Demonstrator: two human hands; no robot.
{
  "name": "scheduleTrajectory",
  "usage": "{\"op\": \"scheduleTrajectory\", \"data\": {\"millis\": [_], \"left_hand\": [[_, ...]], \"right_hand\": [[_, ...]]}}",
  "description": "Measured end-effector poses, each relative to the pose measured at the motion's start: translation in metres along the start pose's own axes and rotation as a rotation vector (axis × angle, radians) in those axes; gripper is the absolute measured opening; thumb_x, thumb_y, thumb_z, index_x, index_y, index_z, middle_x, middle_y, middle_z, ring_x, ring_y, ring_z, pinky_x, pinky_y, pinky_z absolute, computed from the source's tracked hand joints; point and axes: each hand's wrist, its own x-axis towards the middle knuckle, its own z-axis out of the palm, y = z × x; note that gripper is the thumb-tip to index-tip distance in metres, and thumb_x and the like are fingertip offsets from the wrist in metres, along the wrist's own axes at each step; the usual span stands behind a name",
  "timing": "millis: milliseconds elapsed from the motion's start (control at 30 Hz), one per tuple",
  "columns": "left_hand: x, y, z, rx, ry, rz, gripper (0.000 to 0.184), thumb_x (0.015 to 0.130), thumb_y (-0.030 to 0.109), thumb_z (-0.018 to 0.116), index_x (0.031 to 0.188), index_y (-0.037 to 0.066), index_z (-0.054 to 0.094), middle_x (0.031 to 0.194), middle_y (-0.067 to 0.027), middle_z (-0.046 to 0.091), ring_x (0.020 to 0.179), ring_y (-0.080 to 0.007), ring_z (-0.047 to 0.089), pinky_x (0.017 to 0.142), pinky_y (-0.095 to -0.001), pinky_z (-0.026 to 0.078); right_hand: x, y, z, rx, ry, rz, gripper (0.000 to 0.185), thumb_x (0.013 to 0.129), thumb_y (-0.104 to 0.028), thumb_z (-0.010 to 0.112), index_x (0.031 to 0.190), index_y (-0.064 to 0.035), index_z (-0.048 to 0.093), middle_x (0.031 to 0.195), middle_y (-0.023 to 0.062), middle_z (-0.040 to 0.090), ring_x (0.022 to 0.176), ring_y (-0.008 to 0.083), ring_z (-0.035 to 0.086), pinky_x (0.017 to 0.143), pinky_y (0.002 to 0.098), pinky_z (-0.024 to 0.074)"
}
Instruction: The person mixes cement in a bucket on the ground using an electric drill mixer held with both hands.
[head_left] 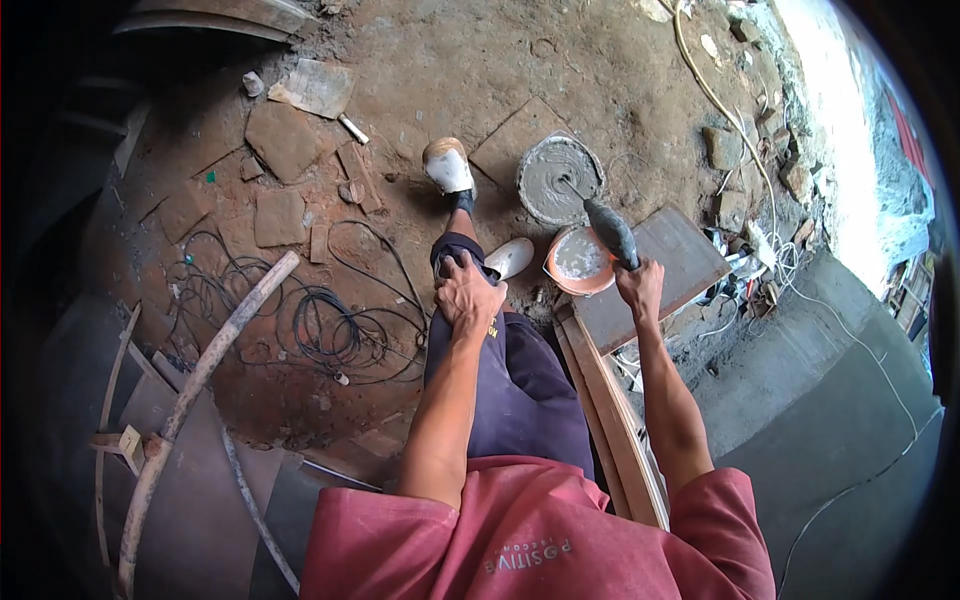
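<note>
My right hand [642,287] is closed around the grip of a dark power drill [610,232]. From the drill a thin shaft runs down into a bucket [523,203] of wet grey mortar [562,172], whose surface shows circular swirl marks. My left hand [467,292] rests on my bent knee at the hem of the dark shorts [520,400], fingers apart and curving over it, with no tool in it. Close below the drill stands an orange bucket [581,291] with whitish, cloudy contents. The mixing end of the shaft is hidden in the mortar.
Coiled black cable [325,325] lies left of my legs, near a long wooden pole [205,370]. On the right are a flat brown board [650,275] and long planks [610,420]. Broken bricks [722,148] and a hose [725,110] line the right side of the dirt floor.
</note>
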Motion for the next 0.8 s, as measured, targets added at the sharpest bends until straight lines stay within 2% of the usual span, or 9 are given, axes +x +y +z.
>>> {"op": "scheduleTrajectory", "data": {"millis": [800], "left_hand": [[-0.0013,0.0014,0.0001,-0.005,0.003,-0.003,0.089,0.071,0.044,0.077,0.145,0.01,0.041,0.148,-0.0219,0.042,0.114,-0.0369,0.062,0.096,-0.0446,0.049]], "right_hand": [[0.0046,0.0044,0.0027,0.02,0.0,-0.024,0.028,0.07,-0.022,0.065,0.074,0.0059,0.062,0.071,0.0307,0.058,0.071,0.0494,0.059,0.068,0.0489,0.049]]}}
